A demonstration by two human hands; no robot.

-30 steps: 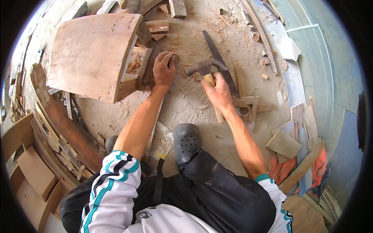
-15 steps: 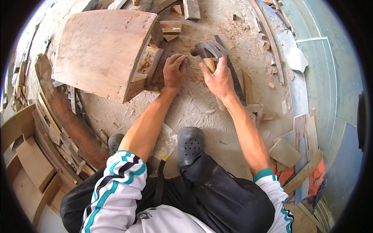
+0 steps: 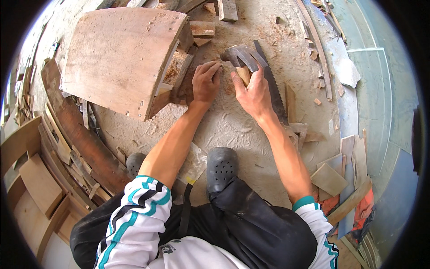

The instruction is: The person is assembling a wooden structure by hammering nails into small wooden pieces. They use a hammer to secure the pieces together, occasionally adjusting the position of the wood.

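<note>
My right hand [image 3: 255, 93] is wrapped round a claw hammer [image 3: 244, 58] high on its pale wooden handle, close under the dark metal head. Beneath it on the dusty floor lies a hand saw [image 3: 274, 87], its toothed dark blade partly covered by hand and hammer. To the left, my left hand [image 3: 206, 83] is closed with fingers curled together; anything small inside it is hidden. That hand is beside the open end of a curved wooden piece [image 3: 121, 58] with a broad plywood face, whose inside shows blocks and sawdust.
Offcuts [image 3: 227, 10] lie at the far side. A long curved board [image 3: 80, 130] and curved wooden frames [image 3: 40, 179] are stacked at left. Thin wood pieces [image 3: 331, 179] pile up at right near glass-like sheets [image 3: 371, 89]. My grey clog [image 3: 221, 168] rests on the floor between my arms.
The view has shifted slightly, so the scene sits a little further right. Both hands keep almost the same pose, the right one still holding the hammer.
</note>
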